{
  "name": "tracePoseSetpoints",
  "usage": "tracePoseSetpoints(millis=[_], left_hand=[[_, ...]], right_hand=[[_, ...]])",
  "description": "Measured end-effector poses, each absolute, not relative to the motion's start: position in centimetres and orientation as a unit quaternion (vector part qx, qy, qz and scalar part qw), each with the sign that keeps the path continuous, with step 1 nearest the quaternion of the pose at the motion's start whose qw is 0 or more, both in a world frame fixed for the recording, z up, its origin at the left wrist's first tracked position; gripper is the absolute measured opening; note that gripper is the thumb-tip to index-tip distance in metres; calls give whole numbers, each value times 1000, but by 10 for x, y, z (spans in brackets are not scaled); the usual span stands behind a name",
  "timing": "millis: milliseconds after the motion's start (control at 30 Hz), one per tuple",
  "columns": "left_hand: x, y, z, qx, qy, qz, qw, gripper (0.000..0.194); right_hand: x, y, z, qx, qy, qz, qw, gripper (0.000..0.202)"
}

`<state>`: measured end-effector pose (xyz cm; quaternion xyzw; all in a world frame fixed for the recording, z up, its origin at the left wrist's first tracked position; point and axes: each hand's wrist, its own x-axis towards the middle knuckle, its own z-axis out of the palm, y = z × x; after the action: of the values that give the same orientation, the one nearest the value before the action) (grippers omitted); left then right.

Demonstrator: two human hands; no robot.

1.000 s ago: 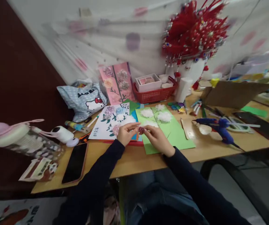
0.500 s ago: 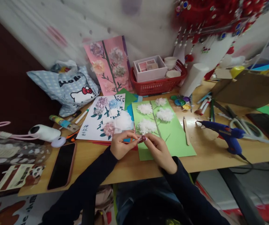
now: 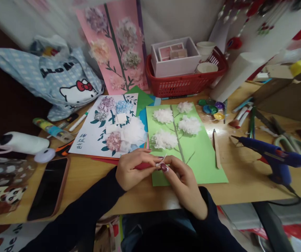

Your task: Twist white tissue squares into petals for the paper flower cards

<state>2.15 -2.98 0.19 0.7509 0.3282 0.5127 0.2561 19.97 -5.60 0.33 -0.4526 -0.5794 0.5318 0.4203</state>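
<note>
My left hand (image 3: 130,170) and my right hand (image 3: 184,183) meet over the near edge of the wooden table (image 3: 244,180). Both pinch one small white tissue piece (image 3: 161,162) between their fingertips. Just beyond them lies a green card (image 3: 205,157) with a drawn stem and several white tissue flowers (image 3: 189,125). Left of it lies a white card (image 3: 87,140) with coloured tissue flowers, a loose white tissue flower (image 3: 131,133) resting on it. Dark sleeves cover both arms.
A blue glue gun (image 3: 273,156) and scissors (image 3: 289,141) lie at the right. A red basket (image 3: 184,84), a white cylinder (image 3: 234,77) and a pink flower card (image 3: 113,45) stand at the back. A phone (image 3: 48,187) and a cat-print bag (image 3: 61,84) are at the left.
The view has tipped down and closer to the table. My hands stay together on the small tissue piece and sit nearer the table's front edge.
</note>
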Motion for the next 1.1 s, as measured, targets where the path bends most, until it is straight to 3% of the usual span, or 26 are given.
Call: tracePoseSetpoints(millis=[633, 867, 1100], left_hand=[[22, -34, 7, 757, 335, 501, 251, 5], [21, -34, 10, 773, 323, 483, 255, 22], [24, -36, 10, 796, 320, 476, 193, 24]], right_hand=[[200, -59, 4, -438, -572, 534, 443, 15], [201, -60, 4, -430, -573, 516, 469, 13], [199, -63, 1, -459, -576, 480, 476, 15]])
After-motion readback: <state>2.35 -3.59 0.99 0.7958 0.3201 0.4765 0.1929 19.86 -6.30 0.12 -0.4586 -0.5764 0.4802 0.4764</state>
